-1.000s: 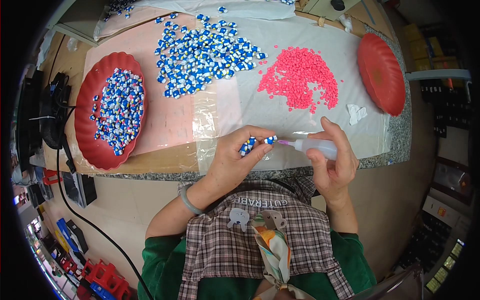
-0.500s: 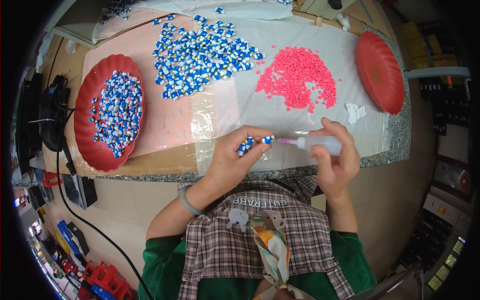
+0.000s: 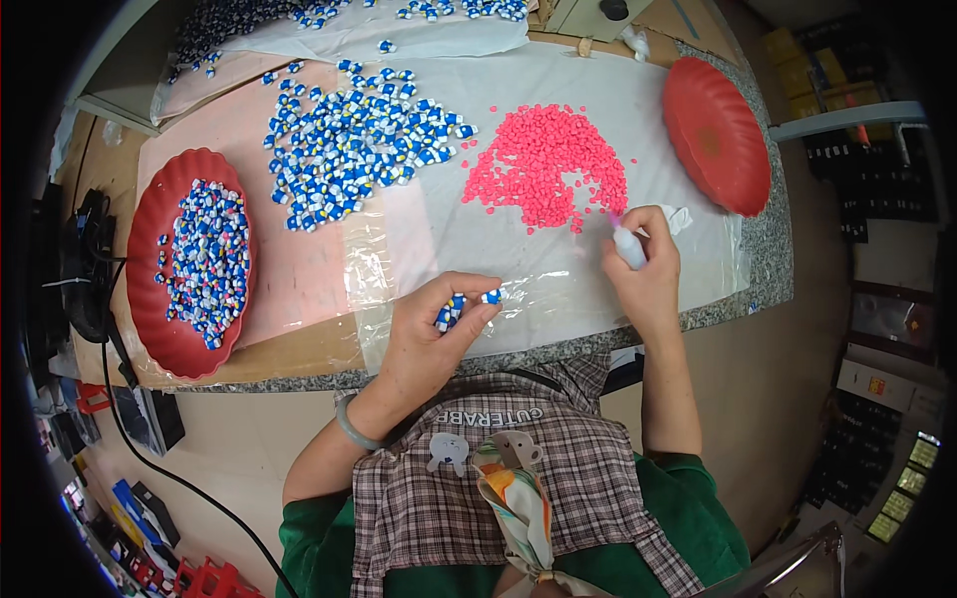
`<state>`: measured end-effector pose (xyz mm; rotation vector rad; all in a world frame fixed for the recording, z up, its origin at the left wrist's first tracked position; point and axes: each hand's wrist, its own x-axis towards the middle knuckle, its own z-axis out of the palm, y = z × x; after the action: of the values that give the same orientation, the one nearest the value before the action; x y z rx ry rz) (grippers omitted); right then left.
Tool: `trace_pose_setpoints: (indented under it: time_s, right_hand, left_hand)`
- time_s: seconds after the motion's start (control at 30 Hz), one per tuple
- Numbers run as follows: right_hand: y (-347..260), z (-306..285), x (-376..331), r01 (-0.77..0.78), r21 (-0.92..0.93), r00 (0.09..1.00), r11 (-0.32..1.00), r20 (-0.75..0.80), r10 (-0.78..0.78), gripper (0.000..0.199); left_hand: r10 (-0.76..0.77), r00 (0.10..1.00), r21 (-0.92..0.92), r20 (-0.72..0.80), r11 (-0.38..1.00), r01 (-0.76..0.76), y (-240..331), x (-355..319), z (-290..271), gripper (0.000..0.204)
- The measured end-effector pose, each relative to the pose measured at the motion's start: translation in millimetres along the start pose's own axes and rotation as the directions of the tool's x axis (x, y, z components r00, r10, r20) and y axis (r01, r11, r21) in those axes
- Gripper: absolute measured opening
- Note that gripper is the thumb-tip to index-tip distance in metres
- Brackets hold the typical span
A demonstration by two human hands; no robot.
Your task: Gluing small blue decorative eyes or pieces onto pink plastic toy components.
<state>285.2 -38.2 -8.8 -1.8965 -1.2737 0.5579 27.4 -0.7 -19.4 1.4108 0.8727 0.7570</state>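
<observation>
Worktop [image 3: 758, 249] under a clear plastic sheet [image 3: 558, 269]. 2 red scalloped trays: left tray [image 3: 150, 299] loaded with blue-white pieces, right tray [image 3: 718, 135] bare. Blue-white pile [image 3: 354, 149] at center-left, pink pellet pile [image 3: 543, 164] to its right.

Key relation – the pink pile sits just up and left of the right hand [image 3: 648, 274], nearly touching; the left hand [image 3: 429, 344] is well apart from it, so the right one is clearly nearer. The right fist is closed around a small white applicator [image 3: 628, 244], long axis tilted up-left, tip at the pile's lower right edge.

Left hand is cupped, fingers curled – pinching a small cluster of blue-white pieces [image 3: 464, 304] between thumb and fingertips, held just above the sheet near the table's front edge.
</observation>
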Motion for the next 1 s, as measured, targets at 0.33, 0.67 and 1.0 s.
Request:
trace_pose_setpoints:
  time_s: [0.33,0.67,1.0]
  right_hand:
    - [-17,11,9,0.232,-0.238,0.973,0.943,0.075,-0.22,0.017]
    - [-19,3,21,0.346,-0.296,0.93,0.89,0.235,-0.283,0.02]
    - [-13,2,22,0.325,-0.277,0.934,0.904,0.241,-0.262,0.021]
  left_hand:
    - [0.03,1.0,0.0,-0.002,1.0,-0.03,-1,0,0,0.019]
    - [0.021,1.0,0.012,0.003,1.0,-0.021,1,0,-1,0.019]
    - [0.012,1.0,0.002,0.022,1.0,-0.012,0,0,-2,0.019]
